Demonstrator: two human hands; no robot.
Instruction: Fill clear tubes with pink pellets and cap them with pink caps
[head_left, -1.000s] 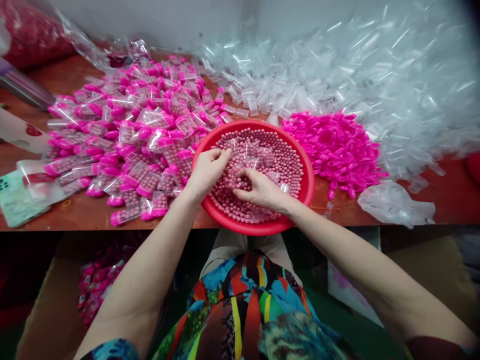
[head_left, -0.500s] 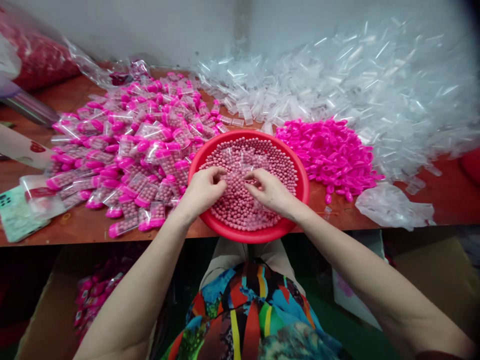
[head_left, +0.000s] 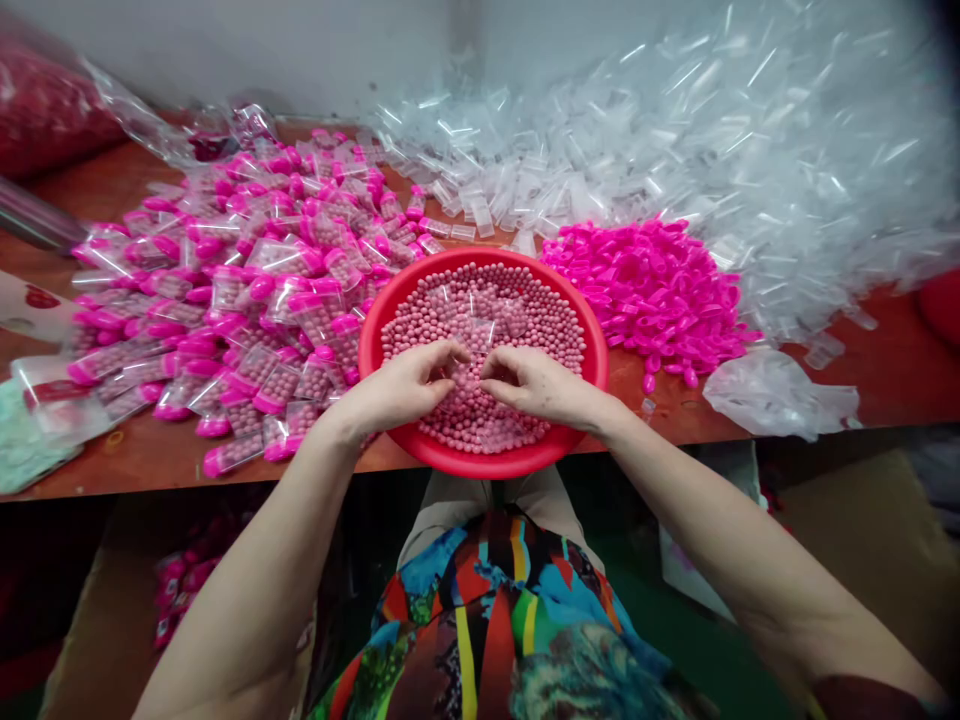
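A red basin (head_left: 370, 345) full of small pink beads (head_left: 559, 322) stands at the table's front edge. Several clear plastic cases (head_left: 481, 330) lie among the beads, just beyond my fingertips. My left hand (head_left: 409, 382) is over the basin's left half, its fingers and thumb curled inward. Facing it, my right hand (head_left: 544, 385) is bent the same way over the right half. The fingertips of both hands nearly meet above the beads. What they hold is too small and see-through to make out.
Left of the basin spreads a heap of bead-filled cases with pink caps (head_left: 262, 290). Loose pink caps (head_left: 660, 290) are piled on the right, beside a crumpled plastic bag (head_left: 780, 390). Behind them rises a large mound of clear cases (head_left: 675, 140). A phone (head_left: 30, 440) lies far left.
My hands have drawn closer together over the beads, the left one shifting right relative to the basin. The whole view has shifted slightly.
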